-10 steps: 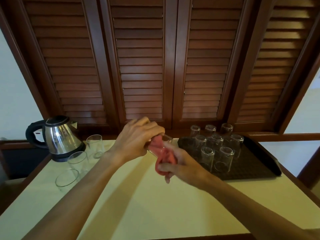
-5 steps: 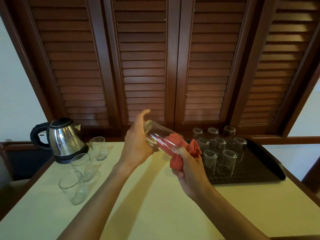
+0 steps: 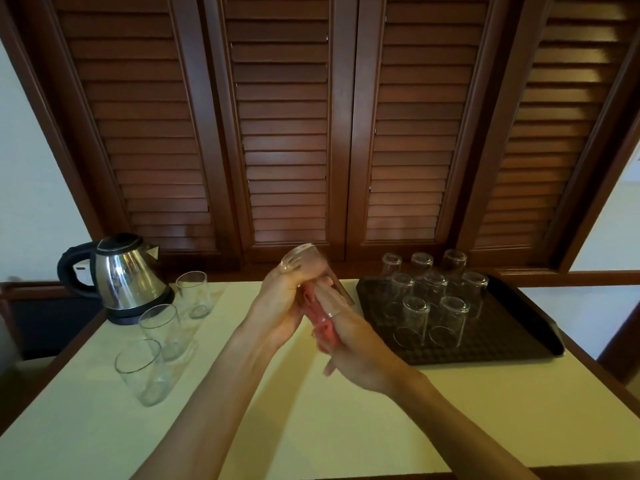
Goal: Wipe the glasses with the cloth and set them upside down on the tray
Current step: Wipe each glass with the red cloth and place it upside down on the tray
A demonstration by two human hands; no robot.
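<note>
left hand: the left hand [image 3: 280, 308] wraps its grip round a clear glass [image 3: 313, 271], fingers curled on the near side of the wall, over the middle of the tabletop [image 3: 346, 427].
glass: held tilted in the air, base up and away from the person, mouth down toward the right hand; its upper end stands clear above the left grip.
right hand: the right hand [image 3: 353, 341] grips the red cloth [image 3: 320, 322] from below, with fingers reaching up along the glass; motion blur hides exactly how they lie.
cloth: bunched between the two palms, running up into the lower end of the glass.
tray: a dark tray [image 3: 512, 341] lies on the right of the tabletop, just beside the hands, carrying eight glasses [image 3: 446, 320] set upside down in three rows.
waiting glasses: three upright glasses [image 3: 161, 332] stand in a slanting line on the left of the tabletop.
kettle: a steel kettle [image 3: 128, 275] with a black handle sits at the back left, just beside the farthest upright glass.
backdrop: dark wooden shutters [image 3: 284, 133] behind the tabletop.
</note>
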